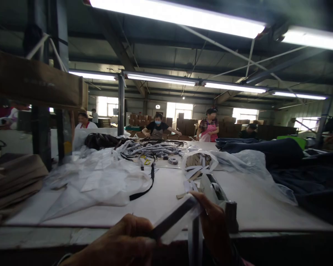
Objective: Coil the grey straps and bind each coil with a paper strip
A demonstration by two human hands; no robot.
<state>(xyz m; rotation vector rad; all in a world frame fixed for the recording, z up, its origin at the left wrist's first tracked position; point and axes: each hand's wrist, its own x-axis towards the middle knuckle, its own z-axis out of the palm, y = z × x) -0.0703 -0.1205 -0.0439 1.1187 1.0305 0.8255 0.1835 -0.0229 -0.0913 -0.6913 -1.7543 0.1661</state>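
While left hand (127,234) clasps one end, dark strip (173,218) between, right hand (214,220) (higher) pinching the other.

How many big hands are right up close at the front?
2. The left hand is at the bottom, just left of the middle, gripping the near end of a dark strip. The right hand is further right, at its far end.

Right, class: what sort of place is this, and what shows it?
Probably a textile workshop, judging by the dark fabric, the heap of grey straps and the large white worktable.
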